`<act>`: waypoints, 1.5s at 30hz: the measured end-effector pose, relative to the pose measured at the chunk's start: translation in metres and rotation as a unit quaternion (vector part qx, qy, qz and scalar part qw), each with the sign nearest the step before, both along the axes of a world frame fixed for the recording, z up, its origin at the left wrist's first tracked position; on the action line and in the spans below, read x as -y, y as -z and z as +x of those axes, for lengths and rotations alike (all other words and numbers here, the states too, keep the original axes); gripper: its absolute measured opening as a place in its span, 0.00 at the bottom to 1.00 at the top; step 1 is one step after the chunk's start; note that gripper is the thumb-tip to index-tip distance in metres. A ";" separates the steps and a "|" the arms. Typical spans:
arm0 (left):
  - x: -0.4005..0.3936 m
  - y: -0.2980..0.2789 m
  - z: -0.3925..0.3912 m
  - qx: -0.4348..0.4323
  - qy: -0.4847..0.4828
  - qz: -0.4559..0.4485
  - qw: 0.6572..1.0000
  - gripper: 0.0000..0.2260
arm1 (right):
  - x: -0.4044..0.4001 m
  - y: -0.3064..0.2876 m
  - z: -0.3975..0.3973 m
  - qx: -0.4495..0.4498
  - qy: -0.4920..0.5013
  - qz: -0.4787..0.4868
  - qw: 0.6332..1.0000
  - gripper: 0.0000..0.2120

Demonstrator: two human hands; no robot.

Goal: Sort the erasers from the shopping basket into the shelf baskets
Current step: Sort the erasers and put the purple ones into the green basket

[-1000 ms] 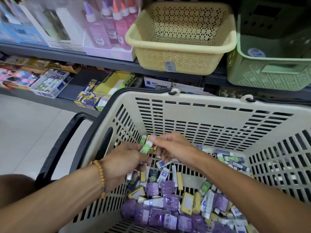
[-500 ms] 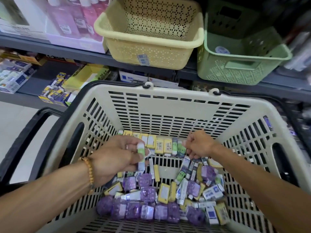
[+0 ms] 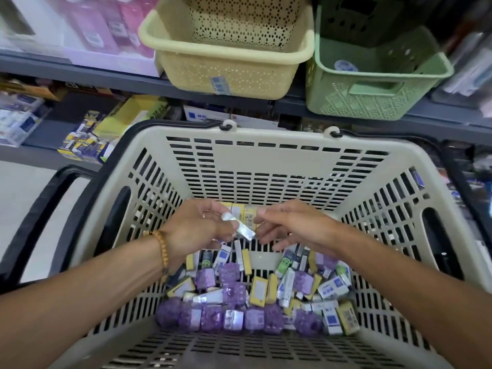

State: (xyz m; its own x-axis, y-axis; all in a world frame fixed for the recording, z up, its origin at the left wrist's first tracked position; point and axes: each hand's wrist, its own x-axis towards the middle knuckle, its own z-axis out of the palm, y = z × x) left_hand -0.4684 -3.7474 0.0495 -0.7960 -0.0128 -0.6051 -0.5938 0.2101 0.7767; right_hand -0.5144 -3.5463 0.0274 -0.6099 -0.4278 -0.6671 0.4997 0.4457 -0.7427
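The left hand (image 3: 195, 230) is wrapped around a small white eraser (image 3: 241, 228), held above the shopping basket (image 3: 279, 166). The right hand (image 3: 290, 227) is loose beside it, holding nothing. The eraser should be gripped snugly, then lifted to the matching shelf basket at the far side.

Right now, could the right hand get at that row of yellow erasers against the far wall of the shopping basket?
Probably yes. The right hand hovers open just in front of the yellow erasers, and nothing covers them. Only the left hand, holding a white eraser, crowds that spot.
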 end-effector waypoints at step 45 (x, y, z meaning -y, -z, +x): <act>-0.075 0.071 -0.014 0.032 0.639 -0.192 0.744 0.21 | -0.070 -0.028 -0.021 -0.224 0.032 0.114 0.967 0.07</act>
